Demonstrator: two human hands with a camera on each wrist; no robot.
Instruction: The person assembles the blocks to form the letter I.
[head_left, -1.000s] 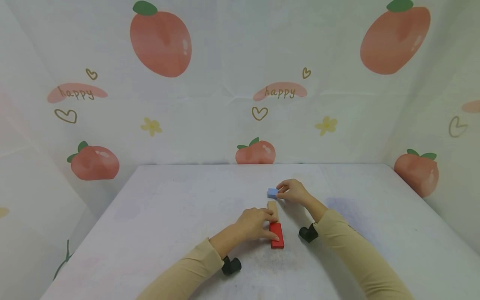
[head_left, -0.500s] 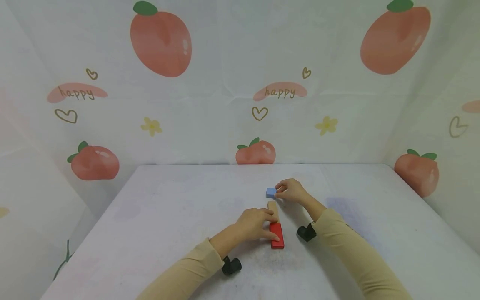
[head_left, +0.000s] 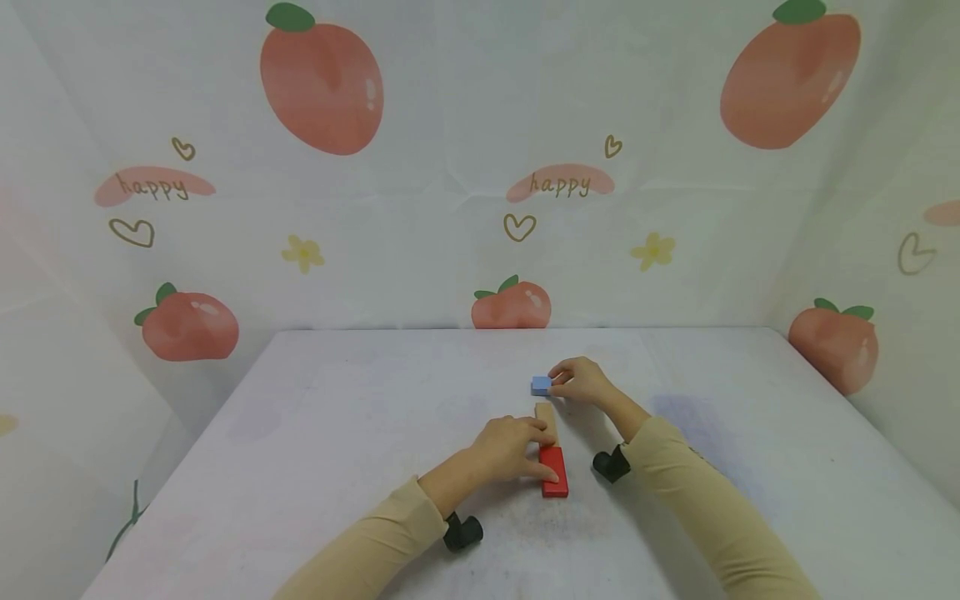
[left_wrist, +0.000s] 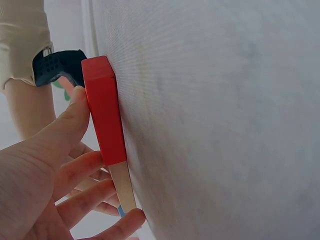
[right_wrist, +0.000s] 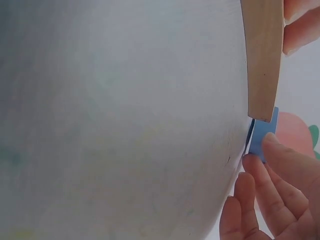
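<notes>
A red block [head_left: 553, 472] and a plain wooden block [head_left: 546, 417] lie flat, end to end, in a line on the table. My left hand [head_left: 511, 448] rests over them from the left; in the left wrist view the thumb touches the red block [left_wrist: 104, 107] and relaxed fingers lie against the wooden block [left_wrist: 123, 185]. Beyond the wooden block's far end is a small blue block [head_left: 541, 386], slightly left of the line. My right hand [head_left: 585, 382] pinches its right side between thumb and fingers, seen too in the right wrist view with the blue block [right_wrist: 259, 137].
A white cloth covers the table [head_left: 337, 467], and a white backdrop with printed fruit [head_left: 512, 306] rises behind its far edge. Black wrist mounts [head_left: 462, 532] hang below both sleeves, close to the table.
My right hand has shifted the blue block slightly to the left along the table. The left hand, red block and wooden block have stayed where they were.
</notes>
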